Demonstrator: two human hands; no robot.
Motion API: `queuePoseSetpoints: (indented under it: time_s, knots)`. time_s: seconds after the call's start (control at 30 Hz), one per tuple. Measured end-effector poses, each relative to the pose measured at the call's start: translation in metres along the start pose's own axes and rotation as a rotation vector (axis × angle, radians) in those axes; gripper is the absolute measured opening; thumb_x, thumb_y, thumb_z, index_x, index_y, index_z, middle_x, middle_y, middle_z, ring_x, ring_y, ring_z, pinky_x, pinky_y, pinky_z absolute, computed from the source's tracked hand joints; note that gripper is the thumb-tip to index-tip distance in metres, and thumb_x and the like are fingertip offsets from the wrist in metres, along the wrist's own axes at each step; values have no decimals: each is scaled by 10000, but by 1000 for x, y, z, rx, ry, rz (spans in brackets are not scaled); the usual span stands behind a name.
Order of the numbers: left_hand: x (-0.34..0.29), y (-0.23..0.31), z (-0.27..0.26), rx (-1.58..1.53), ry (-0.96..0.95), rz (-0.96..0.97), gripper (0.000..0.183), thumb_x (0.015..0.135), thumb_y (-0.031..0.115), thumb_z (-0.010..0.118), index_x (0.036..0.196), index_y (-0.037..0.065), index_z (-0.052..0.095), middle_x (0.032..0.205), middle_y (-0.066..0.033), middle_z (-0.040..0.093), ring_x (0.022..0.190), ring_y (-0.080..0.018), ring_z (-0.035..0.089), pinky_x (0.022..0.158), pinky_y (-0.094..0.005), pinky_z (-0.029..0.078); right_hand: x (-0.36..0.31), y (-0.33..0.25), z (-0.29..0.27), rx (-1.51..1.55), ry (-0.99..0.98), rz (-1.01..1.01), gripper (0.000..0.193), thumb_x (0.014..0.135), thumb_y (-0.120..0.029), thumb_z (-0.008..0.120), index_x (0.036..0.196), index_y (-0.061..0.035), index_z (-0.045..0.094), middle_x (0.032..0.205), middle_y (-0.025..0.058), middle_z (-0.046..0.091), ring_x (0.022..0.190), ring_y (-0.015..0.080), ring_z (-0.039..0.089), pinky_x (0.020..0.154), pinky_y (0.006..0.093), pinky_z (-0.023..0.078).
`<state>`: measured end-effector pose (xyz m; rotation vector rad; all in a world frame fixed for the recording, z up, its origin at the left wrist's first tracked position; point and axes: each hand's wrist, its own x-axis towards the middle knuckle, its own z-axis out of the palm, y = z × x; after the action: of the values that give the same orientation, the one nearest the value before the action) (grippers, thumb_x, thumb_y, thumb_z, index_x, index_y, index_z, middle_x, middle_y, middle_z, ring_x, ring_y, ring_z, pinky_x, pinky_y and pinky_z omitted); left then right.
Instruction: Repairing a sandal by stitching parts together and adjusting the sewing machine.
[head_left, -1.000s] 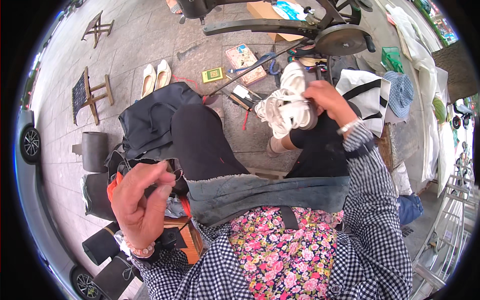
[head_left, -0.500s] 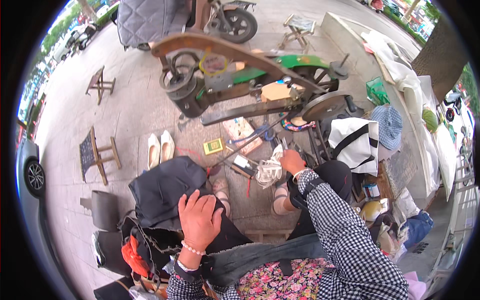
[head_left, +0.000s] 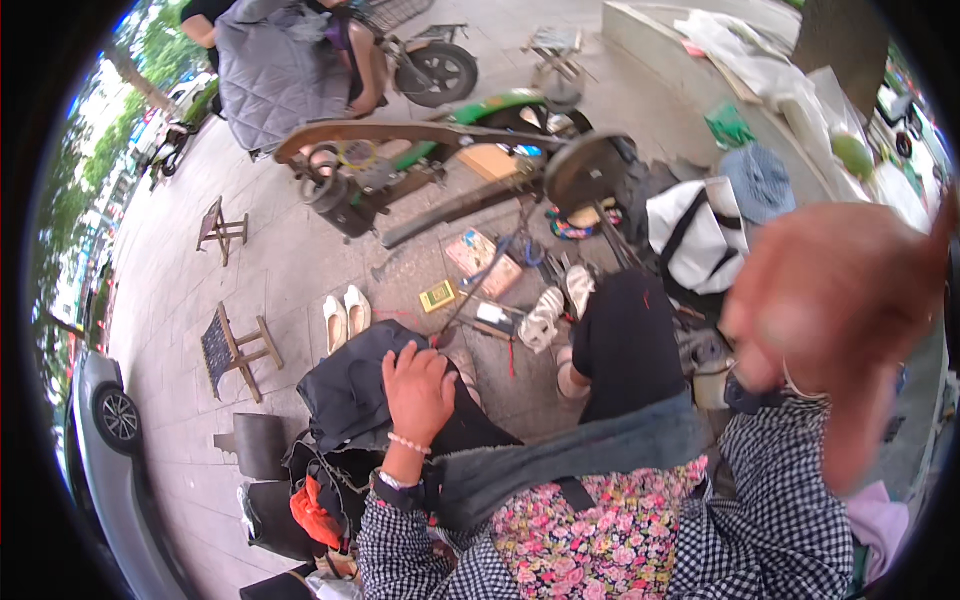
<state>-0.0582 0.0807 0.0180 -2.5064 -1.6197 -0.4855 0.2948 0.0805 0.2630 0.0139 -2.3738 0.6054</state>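
Note:
My left hand (head_left: 417, 392) lies open, its fingers slightly spread, on the black bag (head_left: 345, 392) over my left knee. At the right, close to the camera, my right hand (head_left: 830, 300) is raised and large. Motion smears it, so its fingers and anything in them cannot be made out. Two white strappy shoes lie on the paving by my right foot: a nearer shoe (head_left: 541, 322) and a farther shoe (head_left: 579, 290). Beyond them stands a hand-cranked sewing machine (head_left: 400, 165) with a green body and a round wheel (head_left: 588, 170).
Cream flat shoes (head_left: 347, 318), a yellow box (head_left: 437, 296) and a pinkish box (head_left: 484, 262) are on the paving. Folding stools (head_left: 235, 352) stand left. A white bag (head_left: 690, 235) and a blue checked hat (head_left: 757, 183) sit right. A scooter (head_left: 437, 72) is at the back.
My right hand has left the white shoes and come up toward the camera on the right. The shoes now lie on the ground. My left hand stays on the bag; the view has shifted.

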Motion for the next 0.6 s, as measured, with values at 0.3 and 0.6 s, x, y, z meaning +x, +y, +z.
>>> queuePoseSetpoints:
  time_s: [0.3,0.6]
  knots:
    - [-7,-5,-2,-75,-22,-39,216,680,184,627,867,77,618,966,-64,584,1055,-295,476,943,-476,287,-93,-73,-13,-235,222,24,830,794,-409,590,1336,52,162,909,170,613,562,166,562,544,311,495]
    - [-20,-8,4,43,-73,82,213,641,172,628,827,76,588,967,-81,564,1078,-331,450,964,-520,247,-118,-122,-2,-586,486,102,751,836,-367,541,1334,55,169,900,176,612,550,168,553,529,308,487]
